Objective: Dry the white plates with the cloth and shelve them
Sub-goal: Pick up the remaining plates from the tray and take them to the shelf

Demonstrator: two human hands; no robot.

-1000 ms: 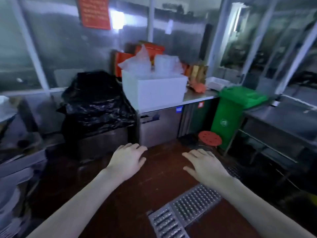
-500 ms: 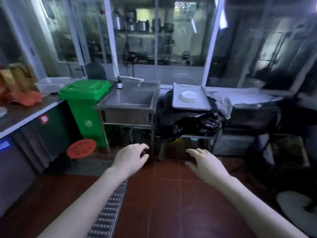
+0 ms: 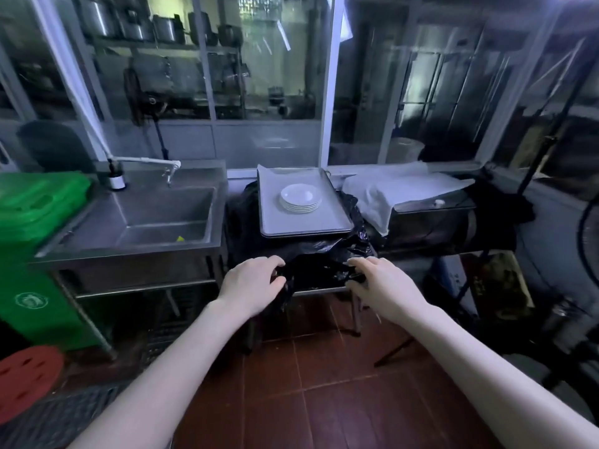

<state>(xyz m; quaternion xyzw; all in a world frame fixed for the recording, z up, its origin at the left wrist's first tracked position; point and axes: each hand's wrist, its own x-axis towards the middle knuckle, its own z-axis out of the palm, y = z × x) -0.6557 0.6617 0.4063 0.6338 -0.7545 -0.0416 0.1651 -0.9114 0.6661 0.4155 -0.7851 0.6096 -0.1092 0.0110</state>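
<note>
Several white plates [image 3: 300, 197] stand in one pile, the top one face up, on the far half of a grey metal tray [image 3: 275, 223]. The tray rests on a surface wrapped in crumpled black plastic [image 3: 241, 218]. Just right of the tray, a white cloth [image 3: 389, 196] lies draped over a steel box [image 3: 431, 218], well apart from both hands. The left grip [image 3: 251, 285] and the right grip [image 3: 387, 285] hover palm down at the near edge of the black plastic, below the tray, one to each side. Each has its fingers loosely bent and neither has hold of a plate or the cloth; whether the fingertips touch the plastic cannot be told. Left of the surface stands a steel sink [image 3: 168, 212] with a tap [image 3: 147, 162] over its back rim and a small dark bottle [image 3: 115, 179] at its far left corner. A green bin [image 3: 29, 228] stands beside the sink, with a red stool [image 3: 27, 377] nearer on the floor [image 3: 324, 400] of red-brown tiles. Metal pots [image 3: 162, 27] sit on a shelf behind the glass partition.
</note>
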